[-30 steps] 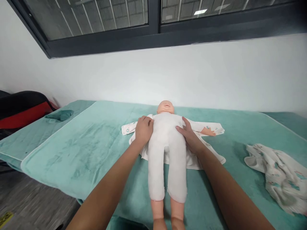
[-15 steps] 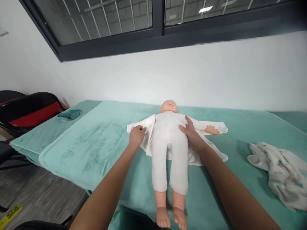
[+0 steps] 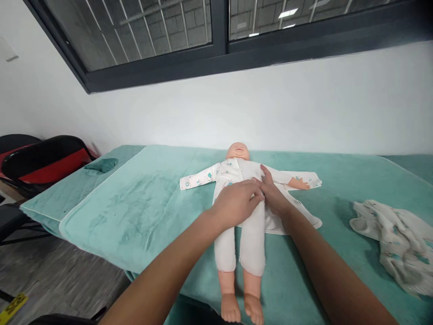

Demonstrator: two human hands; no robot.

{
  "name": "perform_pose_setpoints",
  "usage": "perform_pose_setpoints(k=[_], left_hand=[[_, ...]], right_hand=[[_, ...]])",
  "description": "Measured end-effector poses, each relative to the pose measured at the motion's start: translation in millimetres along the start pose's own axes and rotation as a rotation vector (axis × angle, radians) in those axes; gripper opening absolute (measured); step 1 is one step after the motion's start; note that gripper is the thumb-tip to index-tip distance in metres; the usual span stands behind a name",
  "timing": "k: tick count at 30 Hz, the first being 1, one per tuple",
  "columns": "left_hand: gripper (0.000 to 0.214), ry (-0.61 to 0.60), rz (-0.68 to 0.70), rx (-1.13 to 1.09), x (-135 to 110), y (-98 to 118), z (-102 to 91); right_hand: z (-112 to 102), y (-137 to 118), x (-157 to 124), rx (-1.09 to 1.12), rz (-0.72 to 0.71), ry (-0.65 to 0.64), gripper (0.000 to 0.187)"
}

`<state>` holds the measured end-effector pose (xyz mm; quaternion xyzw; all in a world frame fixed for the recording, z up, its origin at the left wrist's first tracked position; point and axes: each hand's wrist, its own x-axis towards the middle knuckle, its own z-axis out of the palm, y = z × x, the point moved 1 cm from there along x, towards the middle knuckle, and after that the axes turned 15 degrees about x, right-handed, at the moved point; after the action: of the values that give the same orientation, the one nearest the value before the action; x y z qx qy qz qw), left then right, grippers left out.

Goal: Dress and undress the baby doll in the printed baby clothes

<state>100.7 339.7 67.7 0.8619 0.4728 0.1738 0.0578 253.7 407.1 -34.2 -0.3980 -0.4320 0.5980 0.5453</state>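
Observation:
A baby doll with a white cloth body lies on its back, its bare feet toward me. Under and around it is a white baby shirt with a small print, both sleeves spread outward. The shirt's left panel covers that side of the chest; the right panel lies spread beside the body. My left hand is over the doll's belly, fingers bent at the panel's edge, which they partly hide. Fingers apart, my right hand rests against the right side of the torso. The two hands' fingertips meet.
A crumpled printed baby garment lies to the right on the green-covered table. Black and red chairs stand at the left. Behind the table are a white wall and a dark-framed window.
My left hand has moved right, from the doll's left side to its belly, bringing the shirt's left panel over the chest. My right hand has stayed in place.

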Motion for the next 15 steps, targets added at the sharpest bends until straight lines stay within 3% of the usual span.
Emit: perform_pose_setpoints(k=[5, 8, 11, 15], left_hand=[[0.014, 0.198, -0.091, 0.149, -44.6, -7.2, 11.6], [0.037, 0.308, -0.188, 0.203, -74.8, -25.4, 25.0], [0.052, 0.317, -0.279, 0.148, -96.6, -42.3, 37.8], [0.038, 0.273, -0.361, 0.039, -103.3, -54.5, 44.5]], right_hand=[[0.3, -0.3, -0.3, 0.042, 0.008, -0.016, 0.098], [-0.6, -0.4, 0.8, 0.028, 0.021, 0.001, 0.099], [-2.0, -1.5, 1.9, -0.005, 0.025, 0.043, 0.097], [-1.1, -6.6, -1.4, -0.034, 0.072, 0.108, 0.097]])
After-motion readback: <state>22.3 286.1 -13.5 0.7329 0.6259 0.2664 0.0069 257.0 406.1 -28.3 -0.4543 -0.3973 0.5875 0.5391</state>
